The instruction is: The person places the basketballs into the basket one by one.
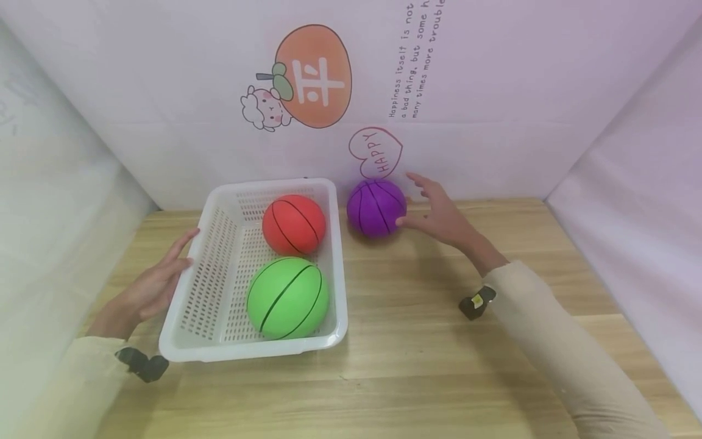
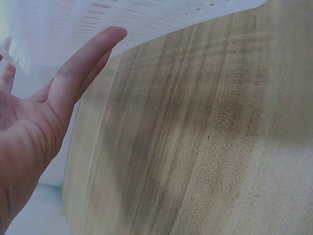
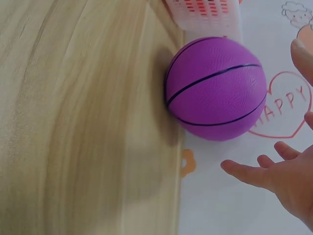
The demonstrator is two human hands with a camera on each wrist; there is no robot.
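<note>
A white plastic basket (image 1: 340,274) with slotted walls stands at the left of the table. In it lie a red ball (image 1: 294,224) and, nearer me, a larger green ball (image 1: 287,299), both with black basketball lines. My left hand (image 1: 153,289) is at the outside of the basket's left rim, its fingers and thumb (image 2: 85,63) extended along the wall. To the right of the basket, a purple ball (image 1: 376,208) rests on the table against the back wall. My right hand (image 3: 286,183) is spread beside this ball, thumb and fingers apart, with nothing held in it.
The wooden table (image 1: 417,360) ends at a white cloth backdrop (image 1: 482,140) with printed drawings and lettering. Cloth walls (image 1: 647,164) also rise at both sides. Small dark cameras (image 1: 476,303) are worn at both wrists.
</note>
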